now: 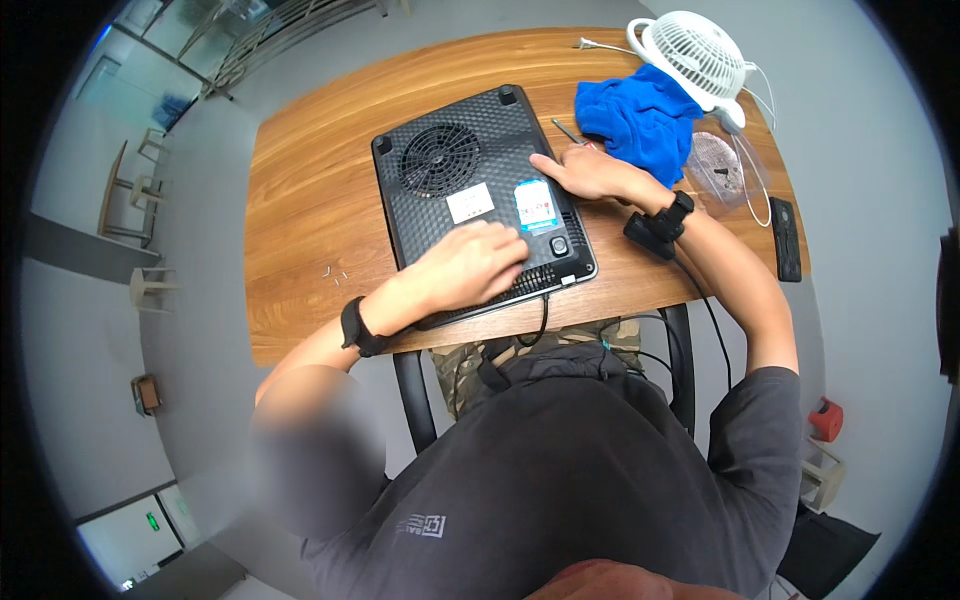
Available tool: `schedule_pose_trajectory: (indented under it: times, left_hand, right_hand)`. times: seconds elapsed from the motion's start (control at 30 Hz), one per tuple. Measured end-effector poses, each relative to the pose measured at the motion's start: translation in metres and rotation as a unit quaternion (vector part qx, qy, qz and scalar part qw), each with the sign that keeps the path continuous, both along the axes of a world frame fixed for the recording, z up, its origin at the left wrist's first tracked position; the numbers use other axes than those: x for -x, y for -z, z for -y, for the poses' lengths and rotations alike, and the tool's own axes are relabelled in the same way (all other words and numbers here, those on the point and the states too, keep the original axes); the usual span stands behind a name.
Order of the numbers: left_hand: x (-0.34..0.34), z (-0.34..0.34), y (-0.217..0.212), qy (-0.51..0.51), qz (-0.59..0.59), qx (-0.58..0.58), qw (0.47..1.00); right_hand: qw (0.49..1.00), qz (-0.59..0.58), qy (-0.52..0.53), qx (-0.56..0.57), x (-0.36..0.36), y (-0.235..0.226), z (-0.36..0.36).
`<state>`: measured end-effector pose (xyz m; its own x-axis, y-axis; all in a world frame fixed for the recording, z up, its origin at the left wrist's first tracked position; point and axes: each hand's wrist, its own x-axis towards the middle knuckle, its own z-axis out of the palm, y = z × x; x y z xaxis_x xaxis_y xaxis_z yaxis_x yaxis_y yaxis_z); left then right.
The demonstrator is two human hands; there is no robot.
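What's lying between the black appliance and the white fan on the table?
In the head view, a crumpled blue cloth lies between the black appliance and the white fan, with a thin metal tool beside the cloth.

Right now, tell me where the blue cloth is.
In the head view, the blue cloth lies on the wooden table, far right, between the overturned black appliance and the white fan, just beyond the right hand.

**Cooker face-down mid-table, clutter to its right**

Cooker (480,195) lies underside up on the table (310,200), near the front edge. Left hand (470,265) rests on its near part, right hand (585,172) on its right edge. Cloth (635,118) just right of the cooker, fan (695,55) behind the cloth. Screws (335,271) left of the cooker. Phone (786,238) at the table's right edge.
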<state>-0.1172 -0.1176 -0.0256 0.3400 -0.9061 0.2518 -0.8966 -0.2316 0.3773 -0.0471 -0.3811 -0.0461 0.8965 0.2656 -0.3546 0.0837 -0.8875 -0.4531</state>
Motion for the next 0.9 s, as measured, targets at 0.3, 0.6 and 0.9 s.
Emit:
schedule_pose_trajectory:
  times: [0.3, 0.6, 0.9]
  left_hand:
    - [0.029, 0.035, 0.015, 0.185, 0.181, -0.100, 0.961]
    - [0.041, 0.047, 0.029, 0.220, 0.329, -0.116, 0.911]
    - [0.044, 0.065, 0.030, 0.213, 0.356, -0.116, 0.902]
  right_hand:
    - [0.998, -0.054, -0.017, 0.031, 0.004, -0.023, -0.004]
    - [0.999, -0.026, -0.017, 0.029, 0.003, -0.013, -0.002]
    - [1.000, -0.019, -0.010, -0.005, 0.010, -0.018, -0.002]
